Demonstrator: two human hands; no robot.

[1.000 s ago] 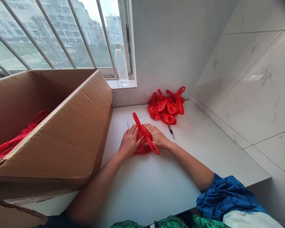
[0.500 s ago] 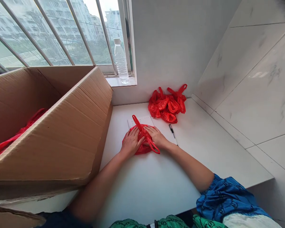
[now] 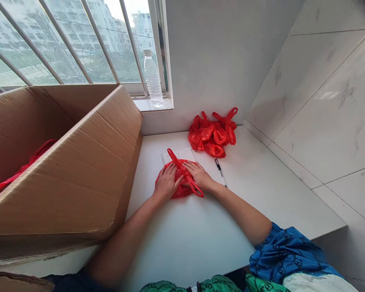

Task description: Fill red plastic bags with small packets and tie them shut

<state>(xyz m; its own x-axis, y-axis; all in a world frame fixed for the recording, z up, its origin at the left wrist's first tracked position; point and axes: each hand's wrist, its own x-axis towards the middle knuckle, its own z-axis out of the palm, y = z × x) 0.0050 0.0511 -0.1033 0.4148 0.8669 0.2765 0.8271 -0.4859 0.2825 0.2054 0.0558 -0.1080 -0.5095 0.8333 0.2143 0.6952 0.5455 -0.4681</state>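
Note:
Between my hands, a red plastic bag [image 3: 182, 190] with a knotted top lies on the white table [image 3: 200, 239]. One handle loop points up and away, the other hangs toward me on the right. My left hand [image 3: 167, 181] rests flat on the bag's left side with fingers stretched out. On its right side, my right hand [image 3: 200, 175] lies with fingers extended, partly behind the knot. A sheet of white paper [image 3: 187, 154] shows from under the bag's far edge. What the bag contains is hidden.
A large cardboard box [image 3: 88, 178] with red plastic inside stands at left. Several knotted red bags [image 3: 211, 134] are heaped by the wall. A pen [image 3: 220, 171] lies right of my right hand. A water bottle [image 3: 153, 81] stands on the windowsill [image 3: 146, 106].
The whole view has shifted slightly, so things appear a little further left. My hands stay on the red bag, with no visible change in their hold.

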